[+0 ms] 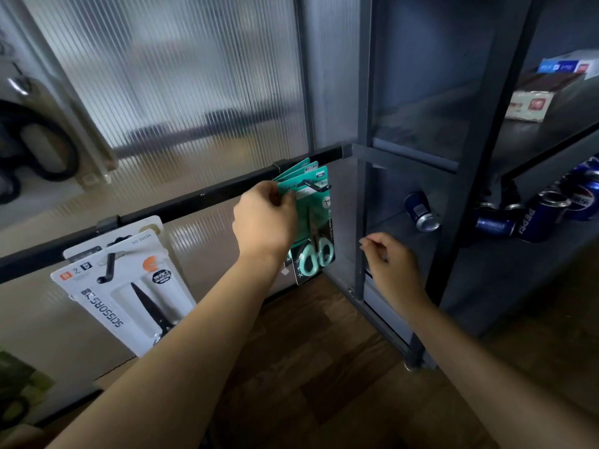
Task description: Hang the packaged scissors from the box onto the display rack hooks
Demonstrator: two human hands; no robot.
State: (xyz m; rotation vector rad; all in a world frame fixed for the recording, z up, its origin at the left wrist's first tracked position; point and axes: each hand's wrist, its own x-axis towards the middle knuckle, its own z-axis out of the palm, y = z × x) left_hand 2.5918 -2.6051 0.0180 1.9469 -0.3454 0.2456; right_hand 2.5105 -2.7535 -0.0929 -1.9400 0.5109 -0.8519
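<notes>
A black rack bar [181, 207] runs across the ribbed panel. On its right hook [319, 186] hang several teal scissors packs [312, 222] with mint handles. My left hand [265, 218] pinches the upper left edge of the front teal pack, which sits on the hook. My right hand [389, 260] hovers to the right of the packs with loosely curled fingers, holding nothing. On a left hook hang white scissors packs [129, 286]. The box is not in view.
A dark metal shelf unit [460, 176] stands right of the rack, holding blue Pepsi cans [544, 215] and cartons [534, 102] above. More packaged scissors [42, 150] hang at the upper left. Wooden floor lies below.
</notes>
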